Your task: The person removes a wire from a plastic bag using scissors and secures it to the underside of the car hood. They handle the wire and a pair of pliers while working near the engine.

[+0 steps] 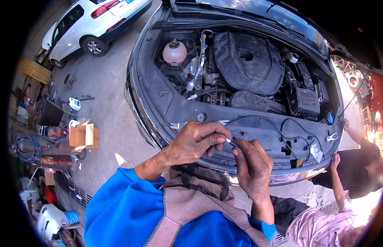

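Above the front edge of the open engine bay, my two hands meet around a thin dark cable end [234,144] with a small white tip [228,140]. My left hand [195,142] is closed in a pinch at the white tip. Thumb and fingers of my right hand [255,164] grip the dark end. Whether tip and cable are one piece, I cannot tell. Behind my left hand, a flat silver tool with a forked end [178,125] lies on the black front panel [158,95], partly hidden. A thin black cable [278,128] loops over the panel to the right.
A clear plastic bag [316,152] and a small silver tool [332,137] lie at the panel's right. Two people stand close by there, one in a pink shirt [319,226], hands at the car's edge. Left are a cardboard box [85,137] and a white car [72,29].
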Motion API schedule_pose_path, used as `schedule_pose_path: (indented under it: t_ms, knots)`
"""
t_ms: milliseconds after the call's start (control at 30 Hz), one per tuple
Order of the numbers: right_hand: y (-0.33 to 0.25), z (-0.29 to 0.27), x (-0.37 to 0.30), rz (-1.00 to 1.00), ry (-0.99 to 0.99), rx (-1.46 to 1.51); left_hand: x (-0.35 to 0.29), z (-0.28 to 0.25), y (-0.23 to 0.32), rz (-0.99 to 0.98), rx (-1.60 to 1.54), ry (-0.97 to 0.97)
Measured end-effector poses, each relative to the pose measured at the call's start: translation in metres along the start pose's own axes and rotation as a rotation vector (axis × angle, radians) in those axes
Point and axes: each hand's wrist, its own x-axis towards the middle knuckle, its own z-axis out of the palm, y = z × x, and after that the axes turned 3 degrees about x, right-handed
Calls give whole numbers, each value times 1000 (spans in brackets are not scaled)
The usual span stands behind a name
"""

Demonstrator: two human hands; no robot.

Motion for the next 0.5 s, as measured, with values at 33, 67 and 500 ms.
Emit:
schedule_pose_path:
  t_ms: [33,67,500]
  knots:
    - [0,0,0,4,0,15,0,0,2,-11,36,-5]
    - [1,0,0,7,0,30,1,1,5,-22,71,-10]
    - [-4,1,-7,-212,1,-404,3,12,-4,240,401,122]
